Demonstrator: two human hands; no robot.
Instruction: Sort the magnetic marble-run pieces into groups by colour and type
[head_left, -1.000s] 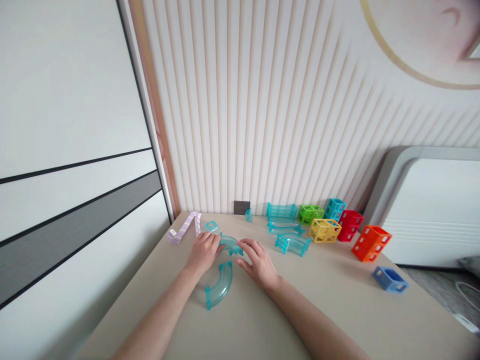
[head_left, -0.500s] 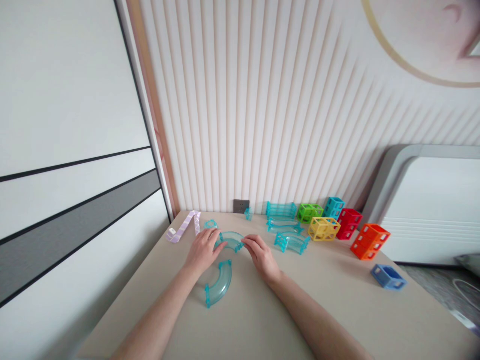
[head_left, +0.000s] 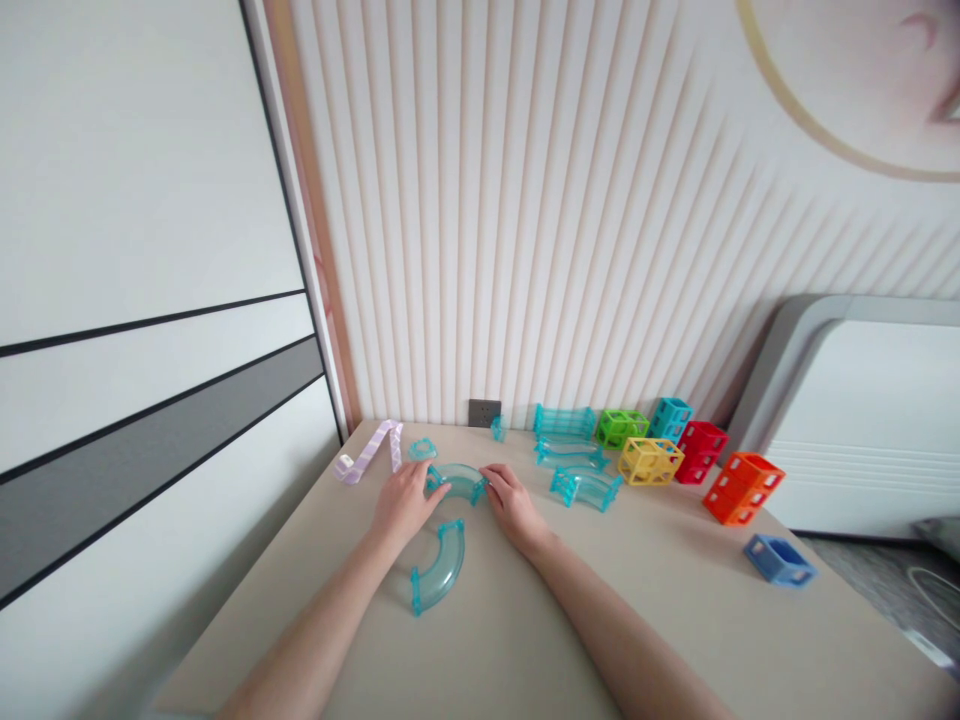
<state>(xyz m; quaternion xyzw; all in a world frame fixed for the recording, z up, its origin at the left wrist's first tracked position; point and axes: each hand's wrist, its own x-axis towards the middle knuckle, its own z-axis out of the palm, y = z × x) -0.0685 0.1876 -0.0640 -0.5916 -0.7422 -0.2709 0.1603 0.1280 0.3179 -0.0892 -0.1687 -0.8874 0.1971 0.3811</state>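
Observation:
Between my hands lies a curved, see-through teal track piece [head_left: 459, 479] on the table. My left hand [head_left: 405, 497] grips its left end, thumb in front and fingers behind. At its right end, my right hand [head_left: 514, 498] has its fingers closed on the edge. A second curved teal track piece [head_left: 444, 568] rests nearer to me, touched by neither hand. Just beyond my left hand lies a small teal ring-shaped piece [head_left: 423, 449].
On the right stand teal track pieces [head_left: 564, 422] and block frames: green [head_left: 622, 428], yellow [head_left: 650, 461], red [head_left: 701, 451], orange [head_left: 743, 488] and blue [head_left: 780, 560]. A lilac folded strip [head_left: 369, 452] lies far left. A dark wall socket [head_left: 484, 412] is behind the table.
My left hand has drawn slightly back and left, uncovering more of the ring-shaped piece. The right hand has shifted a little left, still at the curved piece's right end.

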